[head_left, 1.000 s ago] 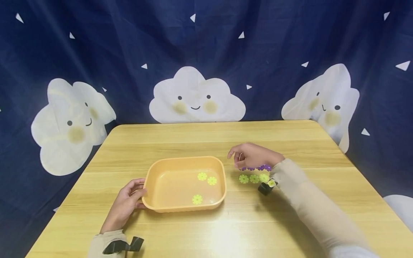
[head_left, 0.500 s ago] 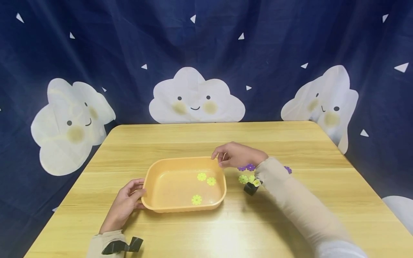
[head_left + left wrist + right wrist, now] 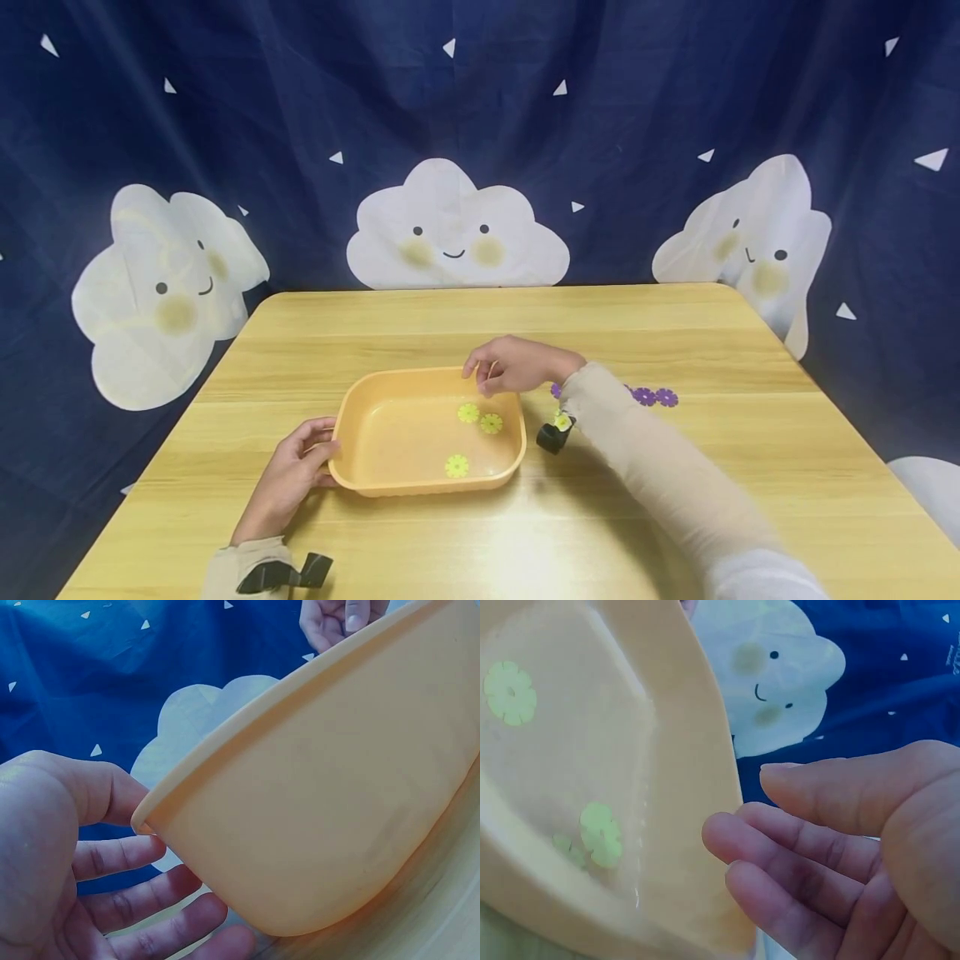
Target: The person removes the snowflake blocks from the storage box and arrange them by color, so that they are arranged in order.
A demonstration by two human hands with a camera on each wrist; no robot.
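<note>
An orange plastic basin (image 3: 401,437) sits on the table with three yellow-green flower-shaped pieces inside, one of them a snowflake-like disc (image 3: 457,466) near the front wall. At its left end my left hand (image 3: 288,475) grips the rim. The left wrist view shows the thumb over the edge and the fingers under the outer wall. My right hand (image 3: 517,364) hovers at the back right corner, over the rim. Its fingers are loosely bent, and the right wrist view shows nothing between thumb and fingertips (image 3: 720,829).
Several purple flower-shaped discs (image 3: 666,397) lie on the wooden table (image 3: 675,333) right of the basin, partly hidden by the right sleeve (image 3: 645,458). A black strap (image 3: 553,438) hangs from the right wrist. Behind the table hangs a blue cloud-print curtain (image 3: 637,108).
My right hand has moved left from above the discs on the table to the basin's back right corner. The left hand and the basin have stayed in place.
</note>
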